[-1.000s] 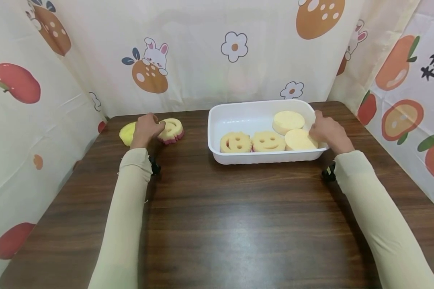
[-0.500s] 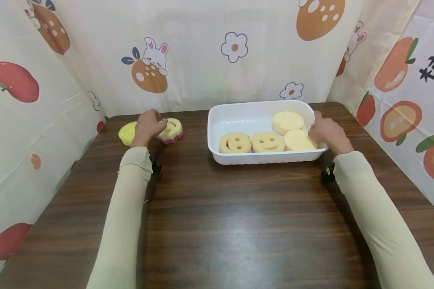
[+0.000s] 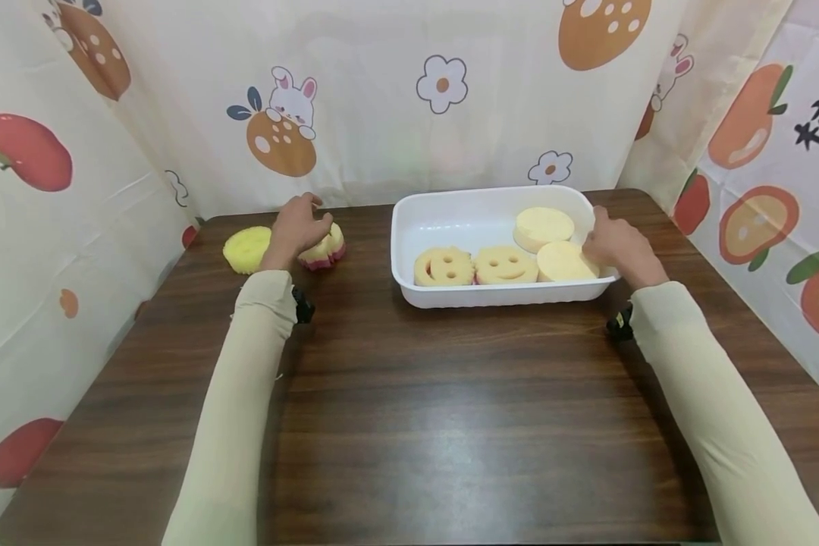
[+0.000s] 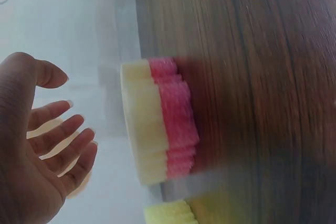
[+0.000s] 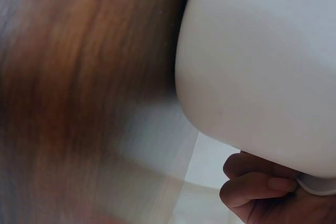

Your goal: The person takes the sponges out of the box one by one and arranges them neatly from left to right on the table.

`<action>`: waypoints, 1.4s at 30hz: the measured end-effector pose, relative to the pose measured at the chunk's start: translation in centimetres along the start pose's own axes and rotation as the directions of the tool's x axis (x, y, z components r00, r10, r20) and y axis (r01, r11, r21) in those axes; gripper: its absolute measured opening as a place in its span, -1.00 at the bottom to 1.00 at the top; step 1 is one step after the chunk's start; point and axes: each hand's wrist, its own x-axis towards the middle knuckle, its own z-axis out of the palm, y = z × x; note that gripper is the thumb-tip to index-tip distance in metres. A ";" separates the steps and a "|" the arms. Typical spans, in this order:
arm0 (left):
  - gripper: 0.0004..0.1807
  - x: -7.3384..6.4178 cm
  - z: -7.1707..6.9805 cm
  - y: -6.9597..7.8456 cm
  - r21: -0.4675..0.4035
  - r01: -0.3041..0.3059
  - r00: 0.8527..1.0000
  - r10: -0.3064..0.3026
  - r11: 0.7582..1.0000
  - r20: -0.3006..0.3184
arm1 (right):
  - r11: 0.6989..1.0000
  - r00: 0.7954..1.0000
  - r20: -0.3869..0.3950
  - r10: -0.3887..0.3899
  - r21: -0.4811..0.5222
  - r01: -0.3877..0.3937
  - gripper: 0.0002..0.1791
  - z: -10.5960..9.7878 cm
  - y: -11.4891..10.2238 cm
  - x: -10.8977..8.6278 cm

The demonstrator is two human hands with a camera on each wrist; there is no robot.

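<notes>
My left hand [image 3: 297, 229] is over a smiley-face sponge [image 3: 329, 249], its fingers spread and holding nothing. In the left wrist view that sponge [image 4: 157, 121], cream with a pink scrubbing layer, lies on the table apart from the hand [image 4: 44, 145]. Just left of the hand is a bright yellow sponge [image 3: 246, 250]. At the right end of a white plastic tray [image 3: 444, 203], my right hand [image 3: 619, 247] grips the rim; the right wrist view shows its curled fingers [image 5: 257, 182] at the edge.
Inside the tray are two smiley-face sponges, one turned sideways [image 3: 444, 267] and one upright [image 3: 506, 265], and two plain round cream sponges [image 3: 544, 227]. A patterned curtain [image 3: 375, 114] hangs behind the dark wooden table [image 3: 437, 394].
My left hand has shifted right and slightly away from me, uncovering more of the yellow sponge and covering part of the smiley-face one. My right hand has stayed on the tray rim.
</notes>
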 end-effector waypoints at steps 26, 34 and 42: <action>-0.45 0.5 1.4 5.1 -0.058 -0.133 0.990 0.135 0.989 0.032 | 1.000 1.000 0.013 0.019 0.009 -0.019 -0.22 -0.2 -0.3 -0.3; -0.44 0.6 1.8 6.1 -0.065 -0.179 0.983 0.182 0.982 0.040 | 1.000 1.000 0.005 0.004 0.000 -0.004 -0.23 0.0 -0.3 -0.4; -0.42 0.8 2.4 6.8 -0.060 -0.207 0.976 0.210 0.977 0.056 | 1.000 1.000 -0.007 -0.005 -0.003 0.005 -0.24 0.0 -0.2 -0.3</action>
